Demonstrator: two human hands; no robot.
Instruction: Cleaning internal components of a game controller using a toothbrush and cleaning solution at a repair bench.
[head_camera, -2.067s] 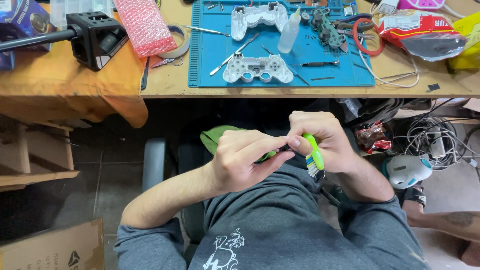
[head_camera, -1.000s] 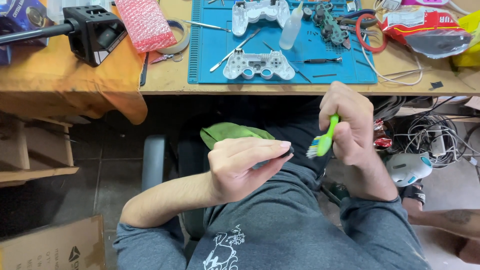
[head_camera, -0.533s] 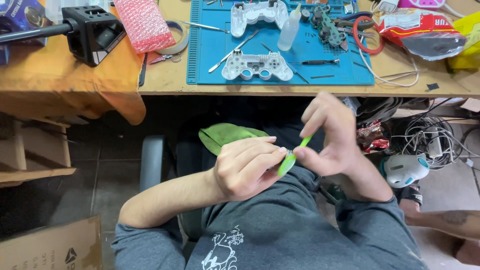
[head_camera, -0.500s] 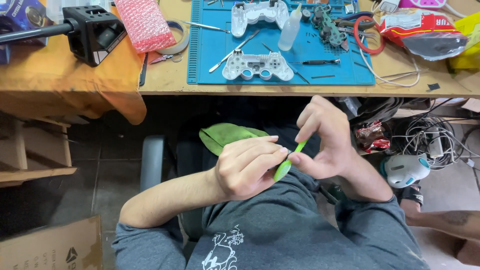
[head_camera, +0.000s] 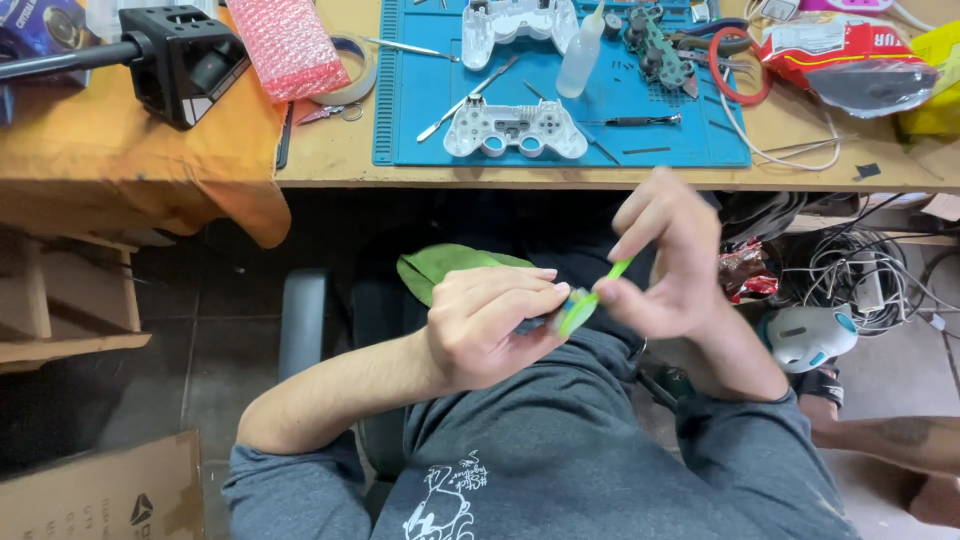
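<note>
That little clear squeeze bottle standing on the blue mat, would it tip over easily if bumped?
Probably. The squeeze bottle is tall and narrow with a pointed nozzle, so it looks top-heavy. It seems thin plastic, likely light. On its side, the round body might roll across the blue mat.

blue mat (head_camera: 420, 90) | clear controller shell (head_camera: 515, 127) | pink bubble wrap (head_camera: 288, 45) | possibly tape roll (head_camera: 352, 72)

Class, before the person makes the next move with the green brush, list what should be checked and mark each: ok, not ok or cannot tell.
1. Right hand grips the green brush: ok.
2. Left hand holds a small part at the brush head: ok.
3. What that part is: cannot tell, fingers hide it.
4. Controller shell lies on the blue mat: ok.
5. Squeeze bottle stands upright: ok.
</note>
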